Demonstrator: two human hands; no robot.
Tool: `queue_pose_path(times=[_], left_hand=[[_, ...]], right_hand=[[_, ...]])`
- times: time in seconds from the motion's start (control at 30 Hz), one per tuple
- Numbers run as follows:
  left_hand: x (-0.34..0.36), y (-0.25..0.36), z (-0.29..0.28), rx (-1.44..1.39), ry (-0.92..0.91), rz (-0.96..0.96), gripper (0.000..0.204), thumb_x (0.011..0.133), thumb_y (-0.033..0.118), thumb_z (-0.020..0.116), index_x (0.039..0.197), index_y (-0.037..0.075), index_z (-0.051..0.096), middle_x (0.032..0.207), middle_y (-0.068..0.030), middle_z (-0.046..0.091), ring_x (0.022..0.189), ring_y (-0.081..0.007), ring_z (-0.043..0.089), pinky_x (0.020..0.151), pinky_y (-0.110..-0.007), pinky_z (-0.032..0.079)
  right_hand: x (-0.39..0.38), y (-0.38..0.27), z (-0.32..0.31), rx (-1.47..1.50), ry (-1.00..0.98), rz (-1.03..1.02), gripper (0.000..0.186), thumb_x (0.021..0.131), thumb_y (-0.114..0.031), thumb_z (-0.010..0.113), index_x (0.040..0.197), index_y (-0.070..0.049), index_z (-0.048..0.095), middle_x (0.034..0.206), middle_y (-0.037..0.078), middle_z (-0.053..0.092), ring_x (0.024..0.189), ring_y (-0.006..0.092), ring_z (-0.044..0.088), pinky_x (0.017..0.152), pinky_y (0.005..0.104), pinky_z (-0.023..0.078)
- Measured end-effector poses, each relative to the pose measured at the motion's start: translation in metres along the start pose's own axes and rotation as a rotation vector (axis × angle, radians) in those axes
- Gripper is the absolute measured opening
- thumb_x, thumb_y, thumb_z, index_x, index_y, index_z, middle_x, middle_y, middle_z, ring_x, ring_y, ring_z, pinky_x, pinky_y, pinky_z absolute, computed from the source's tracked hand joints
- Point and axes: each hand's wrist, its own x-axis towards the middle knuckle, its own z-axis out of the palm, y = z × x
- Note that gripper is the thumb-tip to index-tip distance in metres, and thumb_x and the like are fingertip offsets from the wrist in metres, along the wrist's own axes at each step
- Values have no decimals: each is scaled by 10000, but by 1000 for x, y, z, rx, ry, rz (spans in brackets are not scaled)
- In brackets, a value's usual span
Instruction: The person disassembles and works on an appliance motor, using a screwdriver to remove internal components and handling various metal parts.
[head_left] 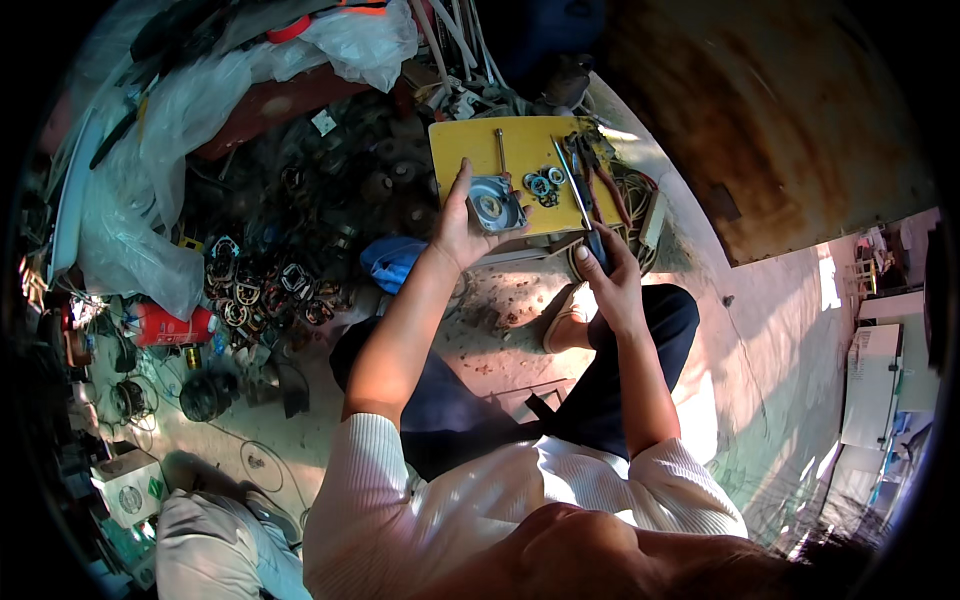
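My left hand (456, 232) grips a square grey metal motor end cover (482, 188) with a round, ring-shaped centre, holding it above the near left part of a yellow board (455, 148). In my right hand (618, 282) is a screwdriver (597, 246), its dark handle in my fingers and its long shaft pointing away over the board. Between the two hands several small bearings or rings (543, 184) lie on the yellow surface. A slim metal rod-like tool (501, 148) rests behind the cover. Pliers (607, 185) with reddish handles lie at the board's right side.
Dark motor parts and copper-coloured coils (235, 285) are heaped on the left, beside plastic sheeting (215, 120). A blue bag (393, 262) sits near my left forearm. Coiled cable (640, 205) lies right of the board. A rusty panel (790, 120) stands far right. Someone's grey-clad leg (205, 540) shows lower left.
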Motion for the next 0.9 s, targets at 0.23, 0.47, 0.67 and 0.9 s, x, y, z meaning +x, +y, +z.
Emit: queue_pose_path(times=[0.23, 0.47, 0.67, 0.9], left_hand=[[-12, -16, 29, 205, 35, -55, 650, 929, 670, 483, 1297, 136, 529, 1176, -108, 627, 1063, -300, 641, 918, -525, 545], [-13, -24, 13, 328, -8, -165, 737, 921, 721, 418, 1269, 90, 574, 1165, -88, 660, 1056, -216, 654, 864, -455, 581], [-27, -17, 14, 317, 21, -163, 796, 929, 746, 340, 1351, 96, 522, 1201, -116, 641, 1085, -238, 650, 879, -486, 575], [-32, 1, 11, 294, 175, -26, 807, 863, 812, 398, 1291, 143, 538, 1085, -88, 676, 991, -316, 677, 924, -566, 496]], right_hand=[[33, 13, 21, -230, -139, -222, 204, 890, -145, 685, 1059, -32, 669, 867, 109, 598, 754, 228, 591, 714, 344, 478], [41, 12, 33, -615, -215, -275, 306, 795, -190, 722, 1072, -57, 724, 940, 150, 642, 867, 352, 652, 780, 423, 514], [43, 5, 44, -584, -221, -301, 331, 759, -199, 783, 1026, -13, 722, 881, 151, 637, 807, 346, 655, 750, 405, 516], [119, 51, 20, -535, 108, -165, 286, 774, -250, 775, 919, -13, 709, 886, 202, 652, 812, 386, 643, 738, 451, 493]])
